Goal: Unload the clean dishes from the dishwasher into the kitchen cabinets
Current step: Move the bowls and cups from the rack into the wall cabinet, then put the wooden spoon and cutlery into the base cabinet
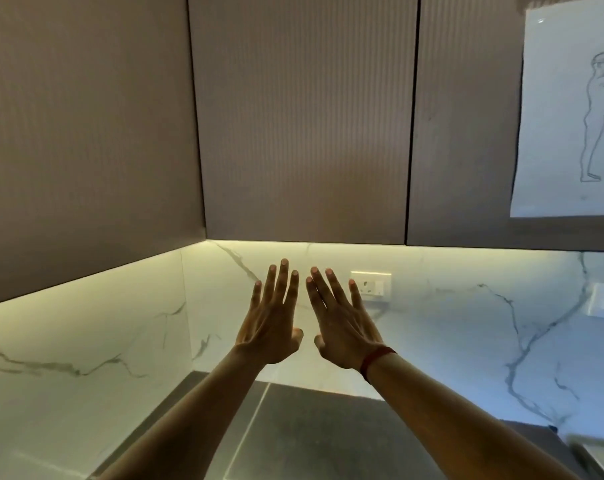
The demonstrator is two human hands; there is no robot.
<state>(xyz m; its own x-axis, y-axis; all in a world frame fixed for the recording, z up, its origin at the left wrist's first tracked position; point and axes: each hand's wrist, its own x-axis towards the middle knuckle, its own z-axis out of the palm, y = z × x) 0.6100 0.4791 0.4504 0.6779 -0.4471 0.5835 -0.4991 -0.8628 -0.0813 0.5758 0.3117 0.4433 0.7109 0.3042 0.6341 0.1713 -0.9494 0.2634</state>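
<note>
Both forearms reach up over the dark counter; left hand and right hand are spread wide, empty, below the closed cabinet door. No dishes or dishwasher visible. Likely next: pull that door open.

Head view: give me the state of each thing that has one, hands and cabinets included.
Left hand: open, fingers spread, empty.
Right hand: open, fingers spread, empty.
Middle cabinet door: shut.
Right cabinet door: shut.
Under-cabinet light: on.
Wall socket: nothing plugged in.
</note>
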